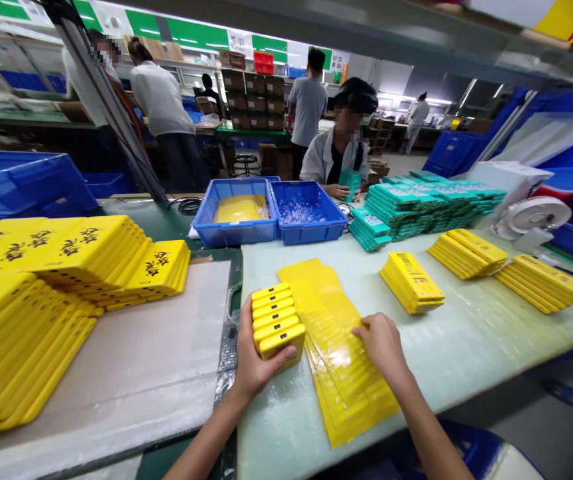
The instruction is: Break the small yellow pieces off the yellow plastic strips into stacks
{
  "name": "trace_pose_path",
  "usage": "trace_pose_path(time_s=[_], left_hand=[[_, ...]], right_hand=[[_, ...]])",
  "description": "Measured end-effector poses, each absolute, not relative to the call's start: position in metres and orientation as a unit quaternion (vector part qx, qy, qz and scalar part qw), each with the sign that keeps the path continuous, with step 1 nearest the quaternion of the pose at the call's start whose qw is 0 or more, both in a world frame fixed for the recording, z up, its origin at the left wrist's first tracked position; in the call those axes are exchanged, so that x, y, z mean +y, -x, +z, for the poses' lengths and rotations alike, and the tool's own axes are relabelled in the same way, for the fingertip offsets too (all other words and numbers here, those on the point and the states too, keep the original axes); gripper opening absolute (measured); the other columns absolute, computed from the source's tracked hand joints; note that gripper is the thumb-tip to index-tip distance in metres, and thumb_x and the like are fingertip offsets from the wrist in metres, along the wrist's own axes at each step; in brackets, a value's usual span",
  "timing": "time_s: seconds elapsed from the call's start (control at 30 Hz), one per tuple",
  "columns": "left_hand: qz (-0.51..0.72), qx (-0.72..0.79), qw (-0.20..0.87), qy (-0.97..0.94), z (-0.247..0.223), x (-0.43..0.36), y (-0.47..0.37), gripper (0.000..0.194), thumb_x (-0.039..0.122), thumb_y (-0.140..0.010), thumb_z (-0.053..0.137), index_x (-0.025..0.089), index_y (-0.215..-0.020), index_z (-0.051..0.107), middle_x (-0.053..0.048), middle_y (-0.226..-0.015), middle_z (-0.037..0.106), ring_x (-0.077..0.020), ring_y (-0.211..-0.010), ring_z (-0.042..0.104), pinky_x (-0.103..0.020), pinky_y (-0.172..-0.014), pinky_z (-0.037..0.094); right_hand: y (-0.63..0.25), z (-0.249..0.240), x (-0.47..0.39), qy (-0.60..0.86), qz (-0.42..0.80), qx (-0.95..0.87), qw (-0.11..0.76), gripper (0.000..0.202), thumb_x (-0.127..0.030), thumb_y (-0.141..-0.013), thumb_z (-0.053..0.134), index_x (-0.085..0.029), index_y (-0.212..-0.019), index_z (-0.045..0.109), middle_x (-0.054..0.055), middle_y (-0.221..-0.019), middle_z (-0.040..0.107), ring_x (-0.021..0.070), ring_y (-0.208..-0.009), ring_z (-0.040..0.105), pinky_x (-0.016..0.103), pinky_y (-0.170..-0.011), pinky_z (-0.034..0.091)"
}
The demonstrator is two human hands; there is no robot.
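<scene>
My left hand (pixel 261 360) is wrapped round a stack of yellow power-bank-like cases (pixel 277 319), several thick, their ends with small dark ports facing up. Right of it, glossy yellow film sheets (pixel 334 340) lie fanned out on the pale table mat. My right hand (pixel 381 343) pinches the right edge of the top sheet between thumb and fingers. The held stack overlaps the left side of the sheets; whether they touch is unclear.
Many yellow cases (pixel 81 250) are piled at left on a white board (pixel 166 353). Blue bins (pixel 311 230) hold clear bits and yellow sheets. Small yellow stacks (pixel 411 283), teal packs (pixel 416 200) and a white fan (pixel 536 217) stand at right. A person (pixel 341 147) sits opposite.
</scene>
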State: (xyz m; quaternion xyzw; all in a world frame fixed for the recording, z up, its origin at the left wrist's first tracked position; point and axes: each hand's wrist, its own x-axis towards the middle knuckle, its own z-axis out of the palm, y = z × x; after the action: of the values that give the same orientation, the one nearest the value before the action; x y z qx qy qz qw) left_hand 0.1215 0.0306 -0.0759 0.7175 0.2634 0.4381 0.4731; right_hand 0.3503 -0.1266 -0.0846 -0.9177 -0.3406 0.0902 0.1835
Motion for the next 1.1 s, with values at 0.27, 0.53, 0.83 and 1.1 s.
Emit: trace_pose_path(time_s=[0.27, 0.53, 0.83, 1.1], left_hand=[[0.430, 0.248, 0.481, -0.722, -0.076, 0.029, -0.119, 0.112, 0.054, -0.071, 0.087, 0.019, -0.160, 0.029, -0.019, -0.152, 0.056, -0.0396, -0.136, 0.061, -0.058, -0.119, 0.048], [0.443, 0.238, 0.484, -0.716, -0.081, 0.030, -0.120, 0.113, 0.055, -0.070, 0.088, 0.019, -0.159, 0.028, -0.019, -0.147, 0.059, -0.0393, -0.133, 0.063, -0.058, -0.117, 0.049], [0.454, 0.235, 0.480, -0.713, -0.085, 0.029, -0.120, 0.116, 0.061, -0.066, 0.089, 0.019, -0.157, 0.030, -0.021, -0.149, 0.056, -0.0435, -0.138, 0.057, -0.064, -0.120, 0.043], [0.452, 0.233, 0.489, -0.708, -0.083, 0.025, -0.120, 0.116, 0.060, -0.066, 0.090, 0.019, -0.157, 0.031, -0.019, -0.146, 0.059, -0.0414, -0.137, 0.058, -0.060, -0.120, 0.043]], right_hand=[[-0.336, -0.079, -0.121, 0.932, 0.066, -0.334, 0.125, 0.013, -0.016, -0.097, 0.064, -0.011, -0.092, 0.075, 0.021, -0.102, 0.073, 0.0311, -0.100, 0.070, 0.035, -0.084, 0.042], [-0.350, -0.077, -0.121, 0.938, 0.069, -0.301, 0.160, 0.009, -0.023, -0.087, 0.077, -0.017, -0.093, 0.077, 0.010, -0.094, 0.078, 0.0272, -0.089, 0.073, 0.032, -0.070, 0.041], [-0.370, -0.082, -0.120, 0.779, -0.059, -0.494, 0.383, 0.012, -0.023, -0.091, 0.065, -0.021, -0.084, 0.074, 0.005, -0.089, 0.075, 0.0251, -0.091, 0.068, 0.037, -0.088, 0.049], [-0.376, -0.094, -0.116, 0.741, -0.142, -0.581, 0.305, 0.026, -0.017, -0.098, 0.053, -0.019, -0.084, 0.075, 0.008, -0.080, 0.069, 0.0250, -0.082, 0.061, 0.042, -0.091, 0.046]])
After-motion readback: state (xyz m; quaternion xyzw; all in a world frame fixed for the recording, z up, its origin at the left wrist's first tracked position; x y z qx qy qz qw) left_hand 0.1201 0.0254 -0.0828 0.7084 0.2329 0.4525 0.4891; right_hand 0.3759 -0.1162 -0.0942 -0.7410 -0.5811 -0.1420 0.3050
